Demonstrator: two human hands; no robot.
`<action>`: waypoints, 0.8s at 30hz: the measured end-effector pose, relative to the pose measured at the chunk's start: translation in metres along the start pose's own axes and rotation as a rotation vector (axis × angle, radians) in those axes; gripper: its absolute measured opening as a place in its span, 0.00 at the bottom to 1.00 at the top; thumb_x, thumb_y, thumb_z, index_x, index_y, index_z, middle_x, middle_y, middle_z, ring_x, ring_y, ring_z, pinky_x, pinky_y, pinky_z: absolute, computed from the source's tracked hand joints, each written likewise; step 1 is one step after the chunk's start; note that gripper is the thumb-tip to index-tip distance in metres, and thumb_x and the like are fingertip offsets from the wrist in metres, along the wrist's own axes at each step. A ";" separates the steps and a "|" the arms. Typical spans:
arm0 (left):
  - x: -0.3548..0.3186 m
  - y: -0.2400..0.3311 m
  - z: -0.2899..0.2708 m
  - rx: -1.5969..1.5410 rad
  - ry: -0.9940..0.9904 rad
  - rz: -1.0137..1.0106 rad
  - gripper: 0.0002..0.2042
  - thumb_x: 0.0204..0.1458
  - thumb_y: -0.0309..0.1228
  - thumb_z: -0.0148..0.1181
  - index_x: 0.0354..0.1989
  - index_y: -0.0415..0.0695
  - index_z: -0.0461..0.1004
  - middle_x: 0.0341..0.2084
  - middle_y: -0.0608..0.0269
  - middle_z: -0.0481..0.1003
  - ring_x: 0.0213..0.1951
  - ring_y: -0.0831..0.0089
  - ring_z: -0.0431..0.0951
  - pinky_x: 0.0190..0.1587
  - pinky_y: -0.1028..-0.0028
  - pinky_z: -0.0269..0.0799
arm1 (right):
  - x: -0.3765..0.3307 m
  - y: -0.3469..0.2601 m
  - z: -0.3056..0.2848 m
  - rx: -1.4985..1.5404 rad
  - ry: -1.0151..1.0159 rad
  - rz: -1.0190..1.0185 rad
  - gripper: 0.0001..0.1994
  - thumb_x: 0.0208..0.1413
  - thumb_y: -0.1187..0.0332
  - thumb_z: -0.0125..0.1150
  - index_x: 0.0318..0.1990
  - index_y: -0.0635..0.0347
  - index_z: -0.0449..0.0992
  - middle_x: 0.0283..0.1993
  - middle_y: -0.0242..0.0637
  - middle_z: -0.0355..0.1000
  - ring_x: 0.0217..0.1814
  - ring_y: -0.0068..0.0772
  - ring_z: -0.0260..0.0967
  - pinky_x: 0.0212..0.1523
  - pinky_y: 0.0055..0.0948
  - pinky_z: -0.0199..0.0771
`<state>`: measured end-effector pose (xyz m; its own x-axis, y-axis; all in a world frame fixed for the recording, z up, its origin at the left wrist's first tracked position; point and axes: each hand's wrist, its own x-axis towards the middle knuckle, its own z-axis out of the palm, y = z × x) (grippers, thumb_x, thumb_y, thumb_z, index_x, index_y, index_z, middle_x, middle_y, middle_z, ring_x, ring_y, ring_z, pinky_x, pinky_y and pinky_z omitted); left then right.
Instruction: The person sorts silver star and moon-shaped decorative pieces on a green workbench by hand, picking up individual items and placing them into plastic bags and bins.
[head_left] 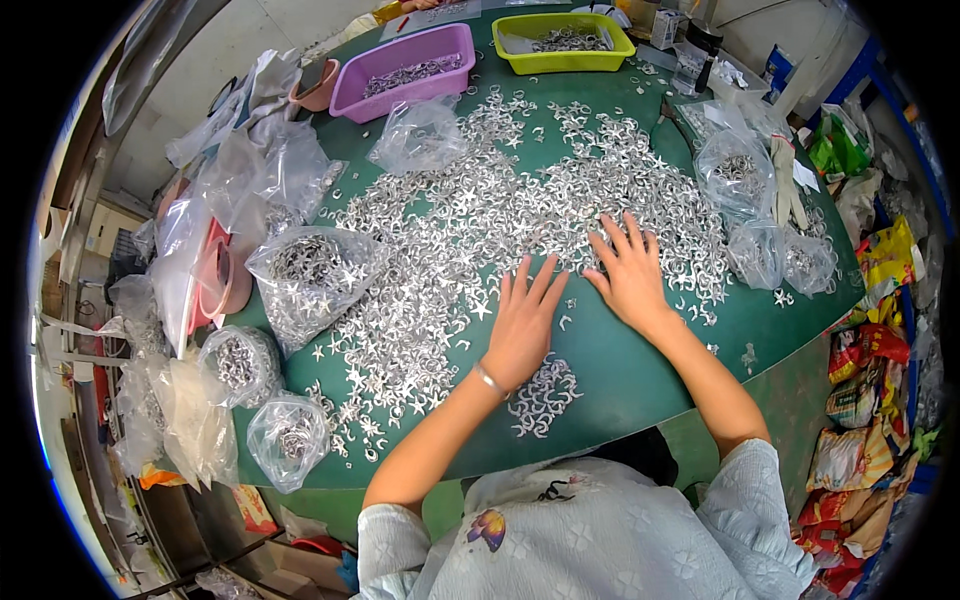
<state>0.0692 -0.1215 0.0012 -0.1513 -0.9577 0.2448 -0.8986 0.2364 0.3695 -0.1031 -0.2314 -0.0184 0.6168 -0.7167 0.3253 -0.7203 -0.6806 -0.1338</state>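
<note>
A broad heap of small silver metal pieces, crescents and stars (pixel 430 250), spreads over the green tabletop (pixel 630 390). My left hand (pixel 522 325), a bangle (pixel 489 380) on its wrist, lies with fingers stretched toward the near edge of the heap. Farther right, my right hand (pixel 632 280) rests its spread fingertips among the loose pieces. Neither hand appears to grip anything. Close below my left hand sits a small separate pile of crescents (pixel 545 396). What lies under my palms is hidden.
Clear bags of metal pieces (pixel 318 275) line the table's left side; more bags (pixel 738 170) stand at the right. A purple basin (pixel 405 75) and a yellow-green basin (pixel 563 45) hold pieces at the back. Pliers (pixel 672 118) lie back right.
</note>
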 end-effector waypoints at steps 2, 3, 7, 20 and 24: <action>0.021 -0.002 0.008 0.006 0.026 0.010 0.26 0.50 0.18 0.49 0.60 0.42 0.62 0.64 0.52 0.56 0.65 0.45 0.52 0.63 0.46 0.50 | -0.011 -0.003 -0.005 0.021 -0.037 -0.046 0.23 0.52 0.57 0.61 0.54 0.54 0.71 0.62 0.41 0.61 0.68 0.49 0.50 0.63 0.54 0.49; 0.029 -0.003 0.010 0.015 0.045 0.032 0.26 0.49 0.17 0.49 0.61 0.42 0.61 0.64 0.52 0.56 0.65 0.46 0.52 0.63 0.46 0.50 | -0.017 -0.005 -0.010 0.036 -0.069 -0.068 0.22 0.52 0.58 0.61 0.54 0.54 0.71 0.61 0.40 0.61 0.68 0.48 0.50 0.63 0.53 0.49; 0.051 -0.012 0.024 0.144 0.024 0.051 0.27 0.45 0.17 0.50 0.59 0.41 0.63 0.63 0.52 0.57 0.66 0.49 0.53 0.63 0.46 0.50 | -0.033 0.014 -0.018 0.199 -0.044 -0.148 0.14 0.51 0.66 0.61 0.47 0.53 0.73 0.57 0.36 0.65 0.66 0.43 0.55 0.62 0.50 0.50; -0.004 -0.031 -0.006 0.522 -0.133 0.062 0.25 0.48 0.24 0.49 0.59 0.38 0.63 0.62 0.58 0.60 0.64 0.55 0.56 0.65 0.51 0.48 | -0.030 0.006 -0.033 0.126 0.194 0.067 0.18 0.49 0.71 0.61 0.49 0.59 0.72 0.58 0.44 0.61 0.63 0.51 0.53 0.61 0.51 0.50; -0.005 -0.028 -0.001 0.419 -0.054 -0.060 0.26 0.46 0.21 0.50 0.58 0.37 0.64 0.62 0.56 0.60 0.65 0.54 0.55 0.65 0.48 0.48 | -0.041 -0.019 -0.018 0.051 -0.077 -0.101 0.24 0.52 0.58 0.61 0.54 0.60 0.70 0.63 0.42 0.58 0.70 0.49 0.47 0.66 0.57 0.43</action>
<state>0.0951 -0.1229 -0.0093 -0.1051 -0.9776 0.1825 -0.9945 0.1037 -0.0172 -0.1199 -0.1865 -0.0122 0.7096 -0.6521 0.2669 -0.6372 -0.7555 -0.1519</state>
